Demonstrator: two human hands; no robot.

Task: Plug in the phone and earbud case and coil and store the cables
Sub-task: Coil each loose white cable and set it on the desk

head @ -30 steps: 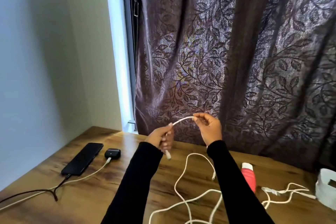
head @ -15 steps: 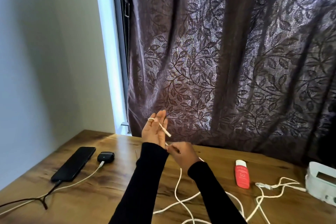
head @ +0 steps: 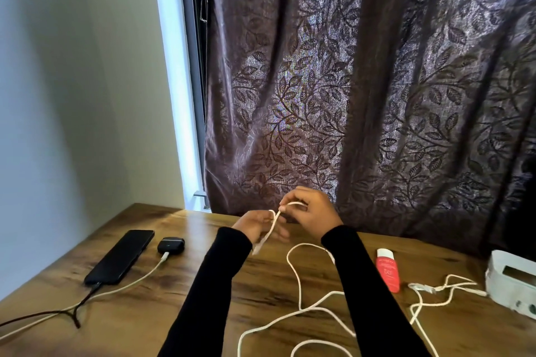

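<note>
- The left hand (head: pixel 255 224), at centre frame, is holding up the plug end of the white cable (head: pixel 298 293), fingers loosely curled under it – the plug itself is hanging blurred below the palm.
- The right hand (head: pixel 311 210), just beside it, is pinching the cable near its top and bending it into a small loop.
- The rest of the cable is trailing in loose curves over the table (head: pixel 203 313) toward the lower middle of the frame.
- At left, the phone (head: pixel 120 256) and earbud case (head: pixel 171 245) are lying side by side, each with a lead plugged in, so coiling looks like the step in hand.
- To coil well: keep each turn the same size, feed slack smoothly through the right fingers, and watch for snags – a second white cable (head: pixel 429 295) is lying near the red tube (head: pixel 387 274) at lower right.
</note>
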